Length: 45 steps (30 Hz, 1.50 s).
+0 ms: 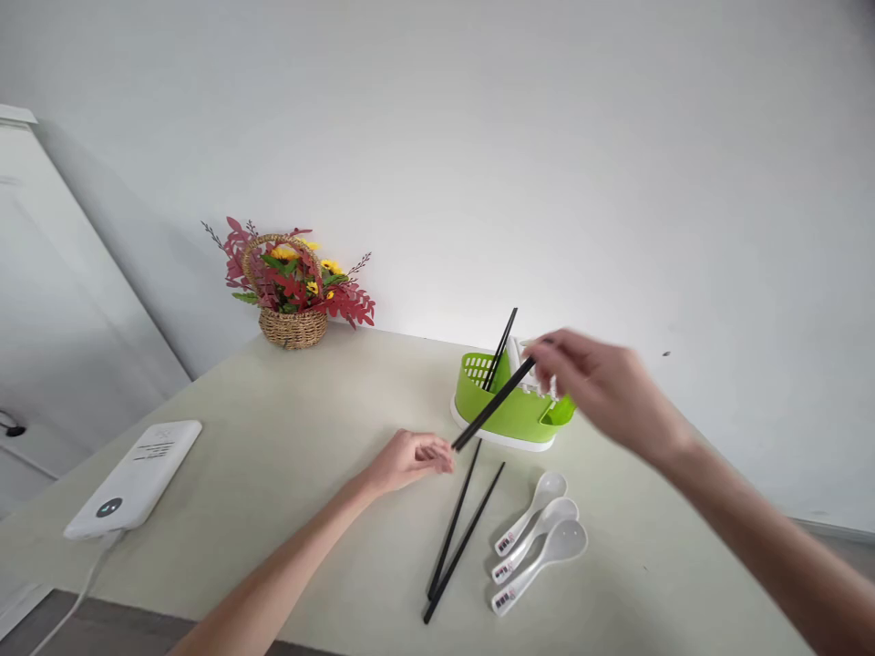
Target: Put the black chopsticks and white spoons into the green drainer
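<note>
My right hand [594, 387] pinches the upper end of black chopsticks [493, 404], which slant down to the left and look like a pair pressed together. At their lower end, the curled fingers of my left hand [414, 460] close against the tips. Behind them stands a green utensil basket [506, 415] with a white base, partly hidden by the chopsticks and my right hand. Thin black chopsticks [502, 342] stand upright in its left compartment. On the table below lie two more chopsticks [465, 544], almost meeting at their near ends. Beside them rest three white spoons [547, 556].
A wicker basket [293, 330] of red and yellow artificial flowers sits at the back left, near the wall. Toward the table's left edge lies a white power bank [140, 478] with a cable [88, 583] running off the edge. A white cabinet [68, 273] stands farther left.
</note>
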Each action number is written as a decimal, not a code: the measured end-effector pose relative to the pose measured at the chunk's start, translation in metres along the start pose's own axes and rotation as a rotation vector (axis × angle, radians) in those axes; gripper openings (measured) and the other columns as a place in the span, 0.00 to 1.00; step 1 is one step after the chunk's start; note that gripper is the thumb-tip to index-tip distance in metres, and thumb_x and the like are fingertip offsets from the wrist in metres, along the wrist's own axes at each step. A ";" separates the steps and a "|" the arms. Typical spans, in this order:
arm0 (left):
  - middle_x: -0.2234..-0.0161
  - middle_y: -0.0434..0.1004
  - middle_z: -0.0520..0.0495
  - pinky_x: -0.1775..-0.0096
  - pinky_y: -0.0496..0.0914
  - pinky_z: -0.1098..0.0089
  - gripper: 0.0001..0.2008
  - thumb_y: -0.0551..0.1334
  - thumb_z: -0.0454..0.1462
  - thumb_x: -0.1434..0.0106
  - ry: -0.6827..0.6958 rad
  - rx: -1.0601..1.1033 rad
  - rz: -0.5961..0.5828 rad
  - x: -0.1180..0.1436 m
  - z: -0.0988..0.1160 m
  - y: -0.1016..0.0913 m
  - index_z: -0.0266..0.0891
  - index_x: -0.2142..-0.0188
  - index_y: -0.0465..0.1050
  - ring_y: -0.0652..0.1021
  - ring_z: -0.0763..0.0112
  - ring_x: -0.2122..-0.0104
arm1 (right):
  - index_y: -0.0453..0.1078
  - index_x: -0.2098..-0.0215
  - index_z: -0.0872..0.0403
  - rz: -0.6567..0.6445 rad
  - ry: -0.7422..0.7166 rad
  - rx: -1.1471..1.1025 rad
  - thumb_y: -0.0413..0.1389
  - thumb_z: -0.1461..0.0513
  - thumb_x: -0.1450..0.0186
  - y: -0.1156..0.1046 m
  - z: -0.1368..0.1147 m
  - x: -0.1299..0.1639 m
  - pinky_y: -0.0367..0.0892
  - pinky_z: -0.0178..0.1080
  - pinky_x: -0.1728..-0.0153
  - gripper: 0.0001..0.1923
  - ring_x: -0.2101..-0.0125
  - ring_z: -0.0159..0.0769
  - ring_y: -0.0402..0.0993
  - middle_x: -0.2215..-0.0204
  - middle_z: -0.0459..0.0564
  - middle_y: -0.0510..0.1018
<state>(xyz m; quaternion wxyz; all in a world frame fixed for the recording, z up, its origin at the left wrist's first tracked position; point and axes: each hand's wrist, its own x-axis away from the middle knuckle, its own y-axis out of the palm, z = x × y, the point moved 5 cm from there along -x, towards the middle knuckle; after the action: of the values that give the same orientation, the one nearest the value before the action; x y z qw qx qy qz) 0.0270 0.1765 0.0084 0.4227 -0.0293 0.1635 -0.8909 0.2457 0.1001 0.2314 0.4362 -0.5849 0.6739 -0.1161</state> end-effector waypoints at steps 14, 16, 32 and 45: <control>0.68 0.79 0.47 0.75 0.67 0.73 0.29 0.53 0.60 0.29 -0.090 0.134 0.191 0.004 -0.011 -0.008 0.37 0.56 0.75 0.76 0.75 0.78 | 0.76 0.66 0.51 0.061 0.162 0.127 0.55 0.47 0.30 -0.005 0.055 -0.096 0.69 0.39 0.72 0.19 0.78 0.32 0.73 0.73 0.49 0.81; 0.70 0.77 0.50 0.76 0.66 0.74 0.29 0.53 0.60 0.29 -0.079 0.156 0.231 0.004 -0.011 -0.011 0.37 0.52 0.74 0.75 0.76 0.80 | 0.76 0.66 0.52 -0.001 0.174 0.120 0.54 0.46 0.31 0.012 0.068 -0.101 0.69 0.38 0.73 0.20 0.77 0.33 0.74 0.72 0.50 0.82; 0.74 0.65 0.58 0.77 0.61 0.74 0.25 0.55 0.57 0.28 -0.063 0.135 0.376 0.002 -0.015 -0.020 0.40 0.46 0.69 0.65 0.79 0.83 | 0.67 0.41 0.52 0.125 0.080 0.415 0.51 0.52 0.28 0.034 0.070 -0.093 0.63 0.41 0.70 0.22 0.66 0.43 0.78 0.60 0.52 0.85; 0.72 0.79 0.51 0.70 0.63 0.72 0.15 0.58 0.48 0.29 0.050 -0.472 0.168 0.005 0.001 0.002 0.42 0.61 0.78 0.74 0.71 0.75 | 0.73 0.49 0.49 -0.447 -0.579 0.505 0.46 0.61 0.25 0.082 0.040 0.038 0.55 0.35 0.75 0.14 0.73 0.33 0.77 0.66 0.47 0.84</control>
<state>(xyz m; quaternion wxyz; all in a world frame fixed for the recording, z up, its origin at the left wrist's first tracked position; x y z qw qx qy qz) 0.0255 0.1713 0.0079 0.4726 -0.0914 0.3793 -0.7902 0.2207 0.1041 0.1352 0.7003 -0.5997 0.3316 -0.1998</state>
